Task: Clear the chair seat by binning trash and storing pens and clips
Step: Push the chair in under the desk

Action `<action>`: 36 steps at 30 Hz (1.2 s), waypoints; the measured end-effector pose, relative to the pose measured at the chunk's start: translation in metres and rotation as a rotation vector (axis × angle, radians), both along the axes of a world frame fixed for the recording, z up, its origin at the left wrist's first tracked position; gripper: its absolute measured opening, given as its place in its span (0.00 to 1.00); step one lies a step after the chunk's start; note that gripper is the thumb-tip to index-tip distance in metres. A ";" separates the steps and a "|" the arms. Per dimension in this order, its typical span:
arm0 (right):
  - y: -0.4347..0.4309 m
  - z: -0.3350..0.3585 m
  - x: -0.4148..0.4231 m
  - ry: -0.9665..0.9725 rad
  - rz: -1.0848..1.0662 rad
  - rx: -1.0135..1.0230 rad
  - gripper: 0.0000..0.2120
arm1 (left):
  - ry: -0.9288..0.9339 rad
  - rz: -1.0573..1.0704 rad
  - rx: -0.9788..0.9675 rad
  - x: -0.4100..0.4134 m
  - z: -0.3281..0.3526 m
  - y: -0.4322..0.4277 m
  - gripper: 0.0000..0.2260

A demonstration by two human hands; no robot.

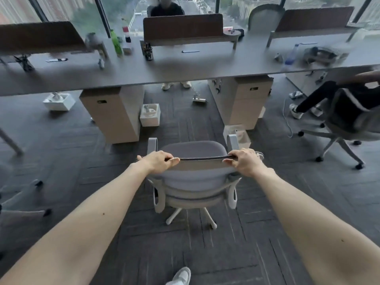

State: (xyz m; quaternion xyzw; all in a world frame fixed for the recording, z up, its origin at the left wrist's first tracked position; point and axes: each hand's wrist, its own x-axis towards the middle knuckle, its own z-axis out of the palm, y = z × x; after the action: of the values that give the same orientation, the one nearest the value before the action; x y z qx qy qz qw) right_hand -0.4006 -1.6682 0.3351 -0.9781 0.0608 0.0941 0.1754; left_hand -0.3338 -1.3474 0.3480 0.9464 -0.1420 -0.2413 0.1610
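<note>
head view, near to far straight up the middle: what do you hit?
Shoe → chair base → chair backrest, its top edge gripped by left hand and right hand → chair seat → desk → brown divider panel.

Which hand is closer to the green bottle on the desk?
Left. The left hand grips the chair backrest on the green bottle's side; the right hand grips its opposite end, farther away.

chair (193, 161) centre frame, hands on its backrest | desk (144, 73) across upper frame | bin (150, 115) under desk, above chair | second chair (347, 124) right edge
</note>
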 end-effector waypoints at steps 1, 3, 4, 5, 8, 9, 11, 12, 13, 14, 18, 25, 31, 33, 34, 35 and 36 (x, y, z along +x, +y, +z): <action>-0.001 -0.002 0.003 -0.007 0.018 -0.011 0.22 | -0.035 0.030 0.005 -0.004 -0.001 -0.001 0.23; -0.005 -0.005 0.009 -0.031 0.037 -0.023 0.21 | -0.111 0.064 -0.023 -0.011 -0.002 -0.004 0.21; -0.007 -0.005 0.013 -0.037 0.037 -0.024 0.20 | -0.142 0.071 -0.035 -0.011 -0.002 -0.006 0.21; -0.010 -0.006 0.018 -0.045 0.039 -0.022 0.20 | -0.163 0.068 -0.045 -0.008 -0.002 -0.008 0.22; -0.017 -0.007 0.038 -0.045 0.046 -0.013 0.20 | -0.185 0.063 -0.062 0.010 -0.005 -0.009 0.24; -0.019 -0.008 0.048 -0.044 0.051 -0.011 0.20 | -0.190 0.063 -0.072 0.020 -0.007 -0.010 0.25; -0.022 -0.009 0.069 -0.048 0.051 -0.006 0.20 | -0.193 0.063 -0.080 0.043 -0.011 -0.011 0.25; -0.022 -0.008 0.080 -0.054 0.053 -0.005 0.21 | -0.198 0.068 -0.092 0.056 -0.013 -0.012 0.24; -0.024 -0.009 0.094 -0.061 0.051 0.001 0.21 | -0.205 0.070 -0.104 0.069 -0.014 -0.013 0.24; -0.025 -0.010 0.109 -0.063 0.050 0.004 0.21 | -0.206 0.080 -0.107 0.084 -0.014 -0.015 0.24; -0.029 -0.010 0.175 -0.076 0.045 0.010 0.19 | -0.229 0.104 -0.075 0.143 -0.008 -0.025 0.21; -0.032 -0.006 0.307 -0.050 0.025 0.002 0.20 | -0.233 0.087 -0.086 0.276 -0.005 -0.035 0.20; -0.038 -0.002 0.422 -0.054 0.023 0.001 0.20 | -0.224 0.088 -0.104 0.397 -0.011 -0.033 0.21; -0.042 -0.005 0.462 -0.054 0.027 0.008 0.20 | -0.222 0.091 -0.127 0.437 -0.013 -0.036 0.24; -0.043 -0.005 0.477 -0.058 0.034 0.006 0.21 | -0.220 0.089 -0.135 0.453 -0.014 -0.037 0.25; -0.044 -0.006 0.493 -0.063 0.038 0.003 0.21 | -0.220 0.093 -0.132 0.468 -0.016 -0.038 0.24; -0.045 -0.007 0.510 -0.066 0.042 0.002 0.21 | -0.218 0.101 -0.129 0.485 -0.019 -0.039 0.23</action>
State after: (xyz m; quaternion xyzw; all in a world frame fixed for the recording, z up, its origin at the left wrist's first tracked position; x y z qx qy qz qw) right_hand 0.1098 -1.7130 0.3278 -0.9816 0.0343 0.0654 0.1760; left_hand 0.1509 -1.3860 0.3290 0.9606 -0.1260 -0.1191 0.2170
